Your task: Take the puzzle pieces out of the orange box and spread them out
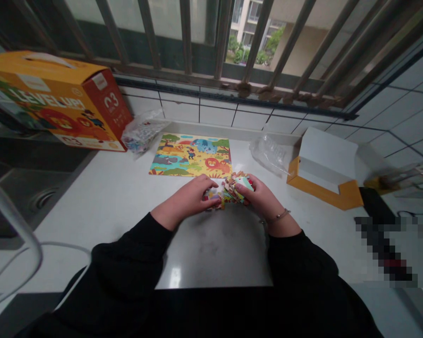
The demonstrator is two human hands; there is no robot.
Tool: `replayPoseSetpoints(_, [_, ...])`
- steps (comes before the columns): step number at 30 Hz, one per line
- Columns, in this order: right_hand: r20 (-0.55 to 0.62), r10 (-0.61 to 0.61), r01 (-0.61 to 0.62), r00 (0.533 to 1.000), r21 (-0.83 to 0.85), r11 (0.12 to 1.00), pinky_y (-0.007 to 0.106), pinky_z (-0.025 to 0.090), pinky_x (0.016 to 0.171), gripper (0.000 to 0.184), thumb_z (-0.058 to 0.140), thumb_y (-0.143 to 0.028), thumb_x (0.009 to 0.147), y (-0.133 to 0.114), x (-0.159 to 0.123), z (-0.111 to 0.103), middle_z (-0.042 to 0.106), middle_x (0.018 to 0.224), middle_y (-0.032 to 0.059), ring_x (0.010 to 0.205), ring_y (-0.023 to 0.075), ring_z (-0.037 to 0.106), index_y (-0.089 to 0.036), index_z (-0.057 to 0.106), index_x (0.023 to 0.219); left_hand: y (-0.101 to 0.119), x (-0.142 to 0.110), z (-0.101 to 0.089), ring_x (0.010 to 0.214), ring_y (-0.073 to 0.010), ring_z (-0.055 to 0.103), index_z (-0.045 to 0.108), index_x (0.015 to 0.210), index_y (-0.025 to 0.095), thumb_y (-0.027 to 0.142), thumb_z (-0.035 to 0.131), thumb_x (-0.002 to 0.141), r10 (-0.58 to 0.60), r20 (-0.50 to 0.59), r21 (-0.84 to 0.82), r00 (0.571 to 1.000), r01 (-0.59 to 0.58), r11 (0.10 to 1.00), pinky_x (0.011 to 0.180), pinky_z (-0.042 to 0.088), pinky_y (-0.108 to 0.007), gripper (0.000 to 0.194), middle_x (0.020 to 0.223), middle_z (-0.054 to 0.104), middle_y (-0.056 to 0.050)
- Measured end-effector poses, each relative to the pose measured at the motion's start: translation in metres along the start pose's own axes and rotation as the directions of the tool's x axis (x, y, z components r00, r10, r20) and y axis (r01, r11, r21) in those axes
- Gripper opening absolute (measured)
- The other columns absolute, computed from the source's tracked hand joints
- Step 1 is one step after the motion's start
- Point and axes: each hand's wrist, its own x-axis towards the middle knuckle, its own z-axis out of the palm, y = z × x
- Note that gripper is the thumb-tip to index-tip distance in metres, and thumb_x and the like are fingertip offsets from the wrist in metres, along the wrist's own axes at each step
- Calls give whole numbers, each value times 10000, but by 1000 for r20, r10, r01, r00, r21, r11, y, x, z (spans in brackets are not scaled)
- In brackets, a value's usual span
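Colourful jigsaw puzzle pieces (229, 190) are bunched between my two hands, just in front of the picture sheet. My right hand (259, 195) is closed around a handful of them, thumb on top. On the other side, my left hand (199, 195) has its thumb and fingers closed on some pieces at the left of the bunch. How many pieces each hand holds cannot be made out. Behind the hands the animal picture sheet (192, 155) lies flat on the white counter, showing lions, a hippo and an elephant.
A large orange box (56, 101) stands at the back left, with a clear bag of pieces (143, 134) beside it. An empty-looking clear bag (271, 152) and an opened orange-and-white carton (326, 169) lie right. A sink (21, 188) borders the counter (127, 202). Window bars run behind.
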Motion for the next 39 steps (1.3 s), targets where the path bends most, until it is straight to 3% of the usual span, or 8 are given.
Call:
replayPoseSetpoints(3, [46,-19,23,999,-81,996,364,592,694,616,836,-690,869,-2,-2,2,796,1069,64,848,255,717,-239,706,1267,2,1,6,1192,-341,690,675,1371,220,401,938,856,30,-42,-38,999,-32,999,1046,584,-525,606,1303,710,-135])
replayPoseSetpoints(6, [59,-117,127,991,-207,970,432,615,855,575,792,-699,908,-2,-2,7,801,1115,78,967,299,735,-244,728,1251,2,4,16,1253,-364,683,618,1452,250,400,972,799,41,-74,-70,996,-47,996,1084,569,-559,758,1378,706,-140])
replayPoseSetpoints(10, [28,-296,287,955,-349,892,524,536,1109,553,770,-681,922,1,3,9,767,1256,130,1192,358,699,-239,745,1253,-4,6,25,1293,-376,685,593,1484,233,365,931,831,38,-76,-54,996,-43,998,1117,557,-579,748,1427,703,-160])
replayPoseSetpoints(16, [-169,-281,223,945,-296,929,523,517,1150,763,739,-645,956,8,5,6,711,1403,136,1227,322,689,-262,525,1580,-10,5,25,1326,-372,676,610,1485,259,339,934,827,52,-83,-42,995,-56,998,1150,541,-597,738,1451,704,-153])
replayPoseSetpoints(21, [-174,-325,230,930,-416,880,547,522,1148,421,638,-571,1019,6,7,1,768,1312,112,1235,338,685,-269,782,1274,-9,5,23,1309,-354,689,627,1477,255,318,909,860,68,-69,-38,995,-71,997,1155,536,-597,681,1448,714,-151])
replayPoseSetpoints(25, [-192,-401,278,896,-461,843,553,509,1193,458,545,-572,1075,6,8,-1,755,1346,133,1298,331,677,-260,826,1257,-7,5,23,1303,-363,695,630,1477,228,316,904,873,68,-59,-24,996,-70,997,1147,544,-600,669,1437,721,-172])
replayPoseSetpoints(33, [100,-435,421,895,-515,747,591,434,1291,665,817,-646,918,8,8,2,635,1553,167,1473,369,583,-286,732,1471,-5,4,22,1367,-367,676,619,1514,267,320,865,901,74,-78,-51,994,-78,996,1184,528,-611,663,1504,699,-159])
replayPoseSetpoints(39, [67,-384,336,921,-635,695,586,450,1267,564,732,-601,992,17,12,-5,636,1535,191,1445,374,604,-252,769,1433,-7,4,23,1353,-366,685,609,1531,258,339,849,925,64,-72,-44,995,-67,997,1174,538,-601,657,1492,708,-163])
